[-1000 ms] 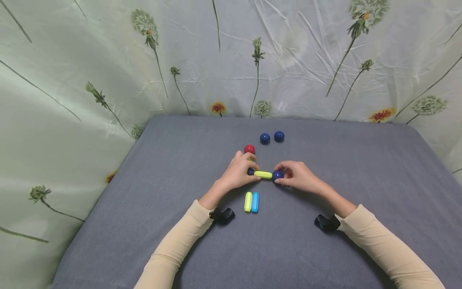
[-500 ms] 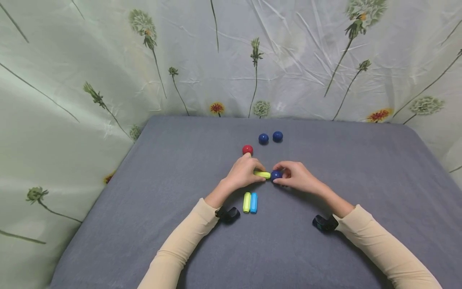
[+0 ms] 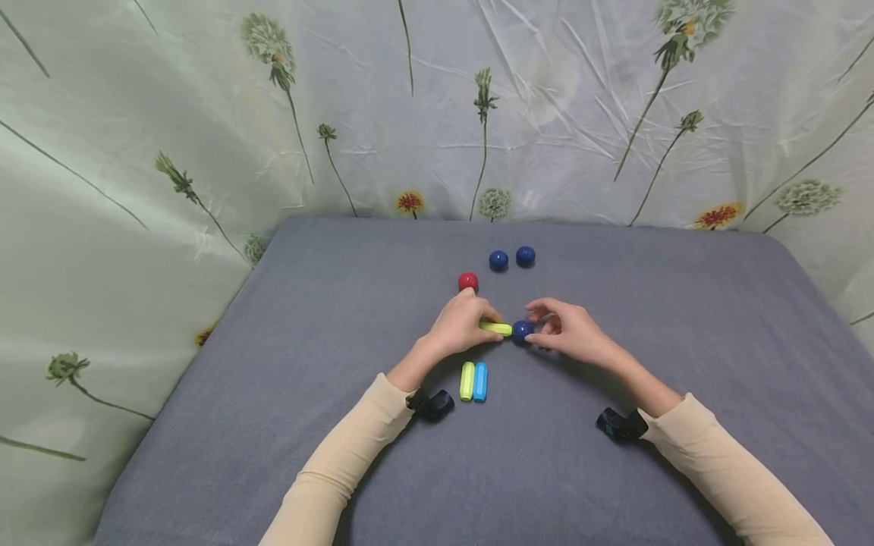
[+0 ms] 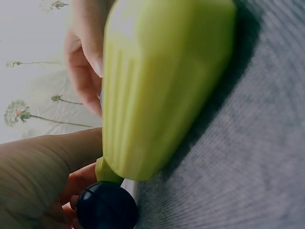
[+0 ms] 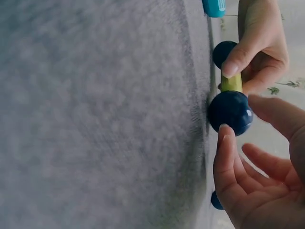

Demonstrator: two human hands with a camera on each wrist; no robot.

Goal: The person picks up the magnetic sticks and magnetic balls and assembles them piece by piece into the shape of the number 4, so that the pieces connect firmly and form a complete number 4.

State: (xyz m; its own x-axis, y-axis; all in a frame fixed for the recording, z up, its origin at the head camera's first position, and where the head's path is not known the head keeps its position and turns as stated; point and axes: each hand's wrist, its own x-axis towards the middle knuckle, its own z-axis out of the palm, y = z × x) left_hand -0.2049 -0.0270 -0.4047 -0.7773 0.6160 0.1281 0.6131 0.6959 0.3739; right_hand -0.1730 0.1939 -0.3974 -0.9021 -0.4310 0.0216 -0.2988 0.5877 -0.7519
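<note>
In the head view my left hand (image 3: 460, 324) pinches a ribbed yellow stick (image 3: 497, 329) between thumb and fingers. A blue ball (image 3: 522, 331) sits at the stick's right end. At its other end is a second blue ball (image 5: 223, 53), seen in the right wrist view and covered by my left hand in the head view. My right hand (image 3: 570, 330) is beside the right ball, fingers loosely bent and apart, with a fingertip at its surface. Just beyond my left fingers lies a red ball (image 3: 468, 281).
Nearer me, a loose yellow stick (image 3: 467, 381) and a light blue stick (image 3: 481, 382) lie side by side. Two more blue balls, one left (image 3: 498, 260) and one right (image 3: 526, 255), rest farther back on the grey cloth (image 3: 328, 303). A flowered curtain (image 3: 382, 152) stands behind.
My left hand has shifted right along the yellow stick, covering its left ball. My right fingers have loosened from the right blue ball and drawn slightly rightward.
</note>
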